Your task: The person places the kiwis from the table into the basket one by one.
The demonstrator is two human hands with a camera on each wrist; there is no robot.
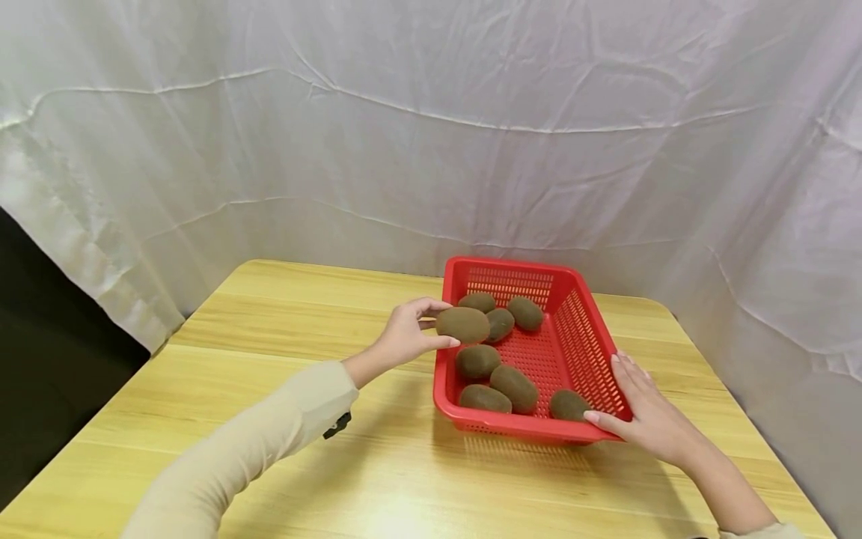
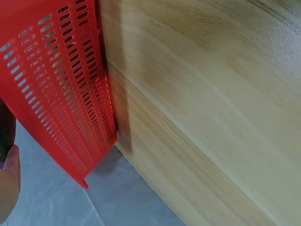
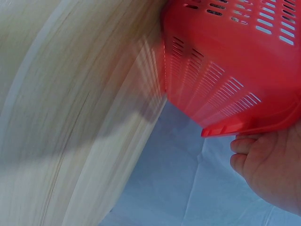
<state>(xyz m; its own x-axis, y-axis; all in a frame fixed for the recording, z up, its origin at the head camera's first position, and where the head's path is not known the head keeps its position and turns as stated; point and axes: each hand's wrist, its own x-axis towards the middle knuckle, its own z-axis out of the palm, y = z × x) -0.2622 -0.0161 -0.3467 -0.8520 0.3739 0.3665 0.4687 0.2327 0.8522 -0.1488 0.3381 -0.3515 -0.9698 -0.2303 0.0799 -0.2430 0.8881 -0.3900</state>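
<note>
In the head view my left hand (image 1: pixel 411 329) pinches a brown kiwi (image 1: pixel 462 325) between thumb and fingers, over the left rim of a red plastic basket (image 1: pixel 532 427). Part of that kiwi (image 2: pixel 6 129) and a finger show at the left edge of the left wrist view. Several more kiwis (image 1: pixel 515 388) lie inside the basket, most toward its left side, with one kiwi (image 1: pixel 569 405) by the near right corner. My right hand (image 1: pixel 649 415) holds the basket at that corner, thumb over the near rim and fingers along the right rim.
The basket stands on a light wooden table (image 1: pixel 303 299), right of the middle. Pale cloth (image 1: pixel 404 165) hangs behind the table and along its sides. A dark area (image 1: pixel 54 359) shows beyond the table's left edge.
</note>
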